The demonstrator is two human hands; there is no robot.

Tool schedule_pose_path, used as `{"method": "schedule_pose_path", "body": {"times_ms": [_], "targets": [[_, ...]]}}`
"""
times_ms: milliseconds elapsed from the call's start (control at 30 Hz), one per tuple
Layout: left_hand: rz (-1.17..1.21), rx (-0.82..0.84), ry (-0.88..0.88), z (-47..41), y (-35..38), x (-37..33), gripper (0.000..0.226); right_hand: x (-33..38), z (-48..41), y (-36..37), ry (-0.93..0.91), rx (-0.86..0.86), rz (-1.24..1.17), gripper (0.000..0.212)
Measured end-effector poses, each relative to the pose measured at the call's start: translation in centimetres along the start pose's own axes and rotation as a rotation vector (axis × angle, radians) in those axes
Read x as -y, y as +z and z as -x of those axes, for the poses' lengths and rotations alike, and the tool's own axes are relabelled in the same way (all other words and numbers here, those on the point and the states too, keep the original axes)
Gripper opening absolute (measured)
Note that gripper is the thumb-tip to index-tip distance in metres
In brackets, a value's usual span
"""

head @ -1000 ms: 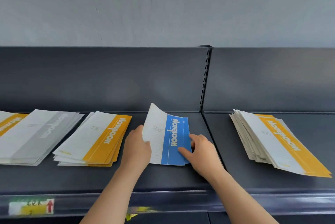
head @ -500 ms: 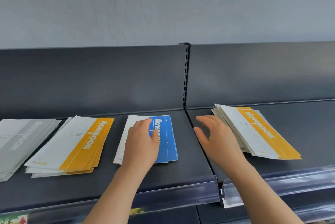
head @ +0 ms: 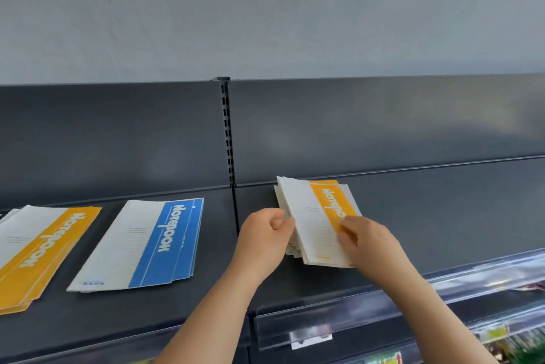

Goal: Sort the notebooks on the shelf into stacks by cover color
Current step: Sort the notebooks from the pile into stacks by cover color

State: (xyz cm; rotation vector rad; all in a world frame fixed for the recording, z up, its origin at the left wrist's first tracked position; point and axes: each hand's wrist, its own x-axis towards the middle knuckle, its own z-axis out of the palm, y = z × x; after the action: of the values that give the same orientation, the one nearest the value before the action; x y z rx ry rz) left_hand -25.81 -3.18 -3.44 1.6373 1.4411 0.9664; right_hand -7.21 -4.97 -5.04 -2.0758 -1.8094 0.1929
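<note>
Unsorted pile of thin white-and-orange paper notebooks [head: 317,223], long axis running away from person. Left hand [head: 267,235] pinches its left edge; right hand [head: 364,237] presses fingers flat on top cover.

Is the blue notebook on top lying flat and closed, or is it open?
Closed and flat. The blue notebook shows only its front cover, resting level on its pile on the shelf, and no hand touches it.

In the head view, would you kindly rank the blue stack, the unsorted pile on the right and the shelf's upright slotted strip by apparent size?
1. blue stack, nearer the camera, so its lead is unsure
2. unsorted pile, partly hidden by both hands
3. slotted strip
</note>
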Motion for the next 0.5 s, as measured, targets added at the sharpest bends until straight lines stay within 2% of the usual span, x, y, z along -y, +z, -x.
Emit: {"method": "schedule_pose_path", "body": {"times_ms": [67, 200, 400, 500], "targets": [[0.003, -0.023, -0.012, -0.4, 1.0, -0.2, 0.019, -0.3, 0.1, 0.3, -0.111, 0.012, -0.026, 0.022], [0.011, -0.101, -0.051, -1.0, 1.5, -0.2, 0.007, -0.1, 0.3, 0.2, -0.229, 0.041, -0.097, 0.030], [0.031, -0.184, -0.098, -0.6, 1.6, 0.2, 0.009, -2.7, -1.2, -0.4, -0.100, -0.040, -0.098, 0.028], [0.037, -0.201, -0.093, -0.4, 2.0, 0.1, 0.008, -3.1, -1.2, 0.0, -0.133, -0.024, -0.044, 0.029]]}}
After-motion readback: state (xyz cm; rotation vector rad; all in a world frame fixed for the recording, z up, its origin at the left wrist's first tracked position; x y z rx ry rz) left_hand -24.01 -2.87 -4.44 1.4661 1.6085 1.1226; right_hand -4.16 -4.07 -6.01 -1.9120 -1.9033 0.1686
